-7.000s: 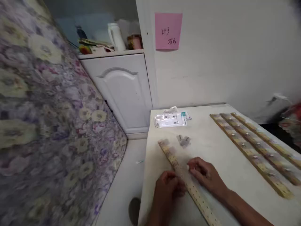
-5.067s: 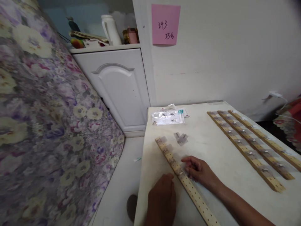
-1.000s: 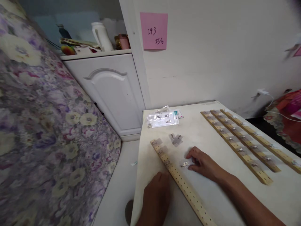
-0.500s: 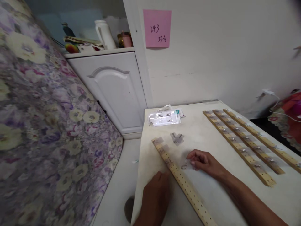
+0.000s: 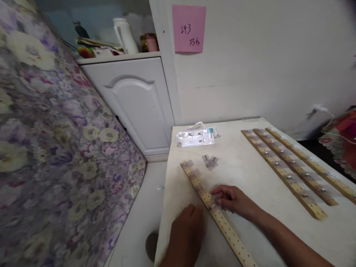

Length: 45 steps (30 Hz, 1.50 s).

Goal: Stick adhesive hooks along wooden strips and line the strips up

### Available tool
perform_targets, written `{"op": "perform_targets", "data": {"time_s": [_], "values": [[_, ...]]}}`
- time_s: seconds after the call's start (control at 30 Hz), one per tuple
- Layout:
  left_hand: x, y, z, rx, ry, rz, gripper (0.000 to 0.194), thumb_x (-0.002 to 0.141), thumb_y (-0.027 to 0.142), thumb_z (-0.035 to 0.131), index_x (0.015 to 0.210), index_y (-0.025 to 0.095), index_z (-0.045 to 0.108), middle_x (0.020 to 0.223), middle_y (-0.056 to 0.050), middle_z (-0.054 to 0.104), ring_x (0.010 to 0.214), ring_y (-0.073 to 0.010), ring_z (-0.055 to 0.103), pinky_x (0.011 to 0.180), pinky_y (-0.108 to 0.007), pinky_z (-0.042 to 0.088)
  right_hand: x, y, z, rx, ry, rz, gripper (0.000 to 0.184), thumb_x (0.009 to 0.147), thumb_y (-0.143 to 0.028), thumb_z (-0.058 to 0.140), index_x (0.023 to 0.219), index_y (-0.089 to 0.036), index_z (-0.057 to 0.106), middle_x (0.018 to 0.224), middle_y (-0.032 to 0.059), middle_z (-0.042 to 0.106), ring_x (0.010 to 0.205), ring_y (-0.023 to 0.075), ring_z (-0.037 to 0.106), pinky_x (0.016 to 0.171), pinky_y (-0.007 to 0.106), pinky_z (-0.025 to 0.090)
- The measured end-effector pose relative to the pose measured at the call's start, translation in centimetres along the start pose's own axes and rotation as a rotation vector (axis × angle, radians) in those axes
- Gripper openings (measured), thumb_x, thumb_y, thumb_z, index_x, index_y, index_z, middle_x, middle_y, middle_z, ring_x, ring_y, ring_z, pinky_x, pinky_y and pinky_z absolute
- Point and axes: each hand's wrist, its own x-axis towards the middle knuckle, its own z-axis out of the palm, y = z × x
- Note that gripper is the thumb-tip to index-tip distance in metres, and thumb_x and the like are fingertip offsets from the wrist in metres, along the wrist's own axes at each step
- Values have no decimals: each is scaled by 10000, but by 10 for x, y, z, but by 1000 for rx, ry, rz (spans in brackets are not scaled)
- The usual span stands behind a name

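While flower-patterned fabric (image 5: 63,148) filled the far left, the left hand (image 5: 187,231) was curled, its back toward me, and I couldn't tell whether it gripped anything. Just beside it, a perforated strip (image 5: 226,227) slanted across the white table (image 5: 239,157), with a clear package (image 5: 196,137) and loose hook pieces (image 5: 210,162) lying beyond. Over the strip's middle, the right hand (image 5: 230,199) pinched a clear hook piece (image 5: 213,205) by its edge. Farther right, three similar strips (image 5: 289,178) lay side by side, bearing hooks.
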Motion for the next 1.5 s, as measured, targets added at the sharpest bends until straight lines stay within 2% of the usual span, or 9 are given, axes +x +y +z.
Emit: {"op": "perform_targets", "data": {"time_s": [0.17, 0.47, 0.63, 0.8, 1.03, 1.2, 1.5], "values": [[0, 1, 3, 20, -13, 26, 371, 839, 111, 391, 1139, 243, 566, 932, -43, 612, 841, -180, 575, 709, -273, 454, 0, 0, 2, 10, 11, 26, 271, 725, -246, 599, 992, -204, 614, 742, -21, 620, 510, 78, 522, 397, 167, 328], [-2, 5, 6, 123, -7, 38, 317, 846, 123, 437, 1085, 252, 599, 920, -39, 628, 793, -181, 575, 658, -277, 450, 2, -2, 4, 49, 27, 57, 270, 699, -226, 618, 966, -190, 612, 714, -30, 616, 485, 71, 523, 385, 168, 322], [-3, 4, 7, 156, -4, 65, 324, 870, 126, 405, 1107, 245, 591, 908, -43, 635, 799, -186, 585, 664, -287, 465, 2, -3, 5, 66, 36, 64, 259, 679, -249, 646, 923, -187, 589, 707, -33, 610, 468, 65, 512, 375, 166, 315], [-9, -2, 21, 156, 80, 182, 343, 869, 126, 412, 1154, 246, 559, 883, -52, 648, 795, -198, 600, 684, -322, 496, 1, -7, 7, 29, 49, 86, 228, 683, -240, 604, 901, -186, 566, 683, -46, 567, 476, 63, 513, 387, 166, 324], [-11, -8, 45, 165, 237, 330, 429, 807, 74, 479, 1224, 175, 490, 849, -57, 644, 733, -212, 610, 637, -360, 535, 0, -11, 8, 42, 49, 84, 239, 668, -236, 611, 894, -177, 560, 690, -45, 559, 467, 57, 496, 392, 172, 326], [-9, -5, 47, 200, 223, 316, 444, 791, 62, 490, 1224, 163, 490, 855, -59, 646, 743, -218, 614, 632, -356, 537, 0, -10, 8, 62, 54, 70, 226, 675, -219, 603, 891, -170, 563, 675, -49, 542, 454, 53, 479, 391, 174, 320], [-7, -3, 46, 228, 154, 246, 396, 853, 92, 413, 1211, 221, 524, 863, -49, 648, 765, -203, 608, 660, -319, 492, 2, -8, 9, 56, 62, 50, 204, 684, -183, 588, 884, -175, 551, 633, -64, 511, 449, 59, 463, 380, 177, 303]]}}
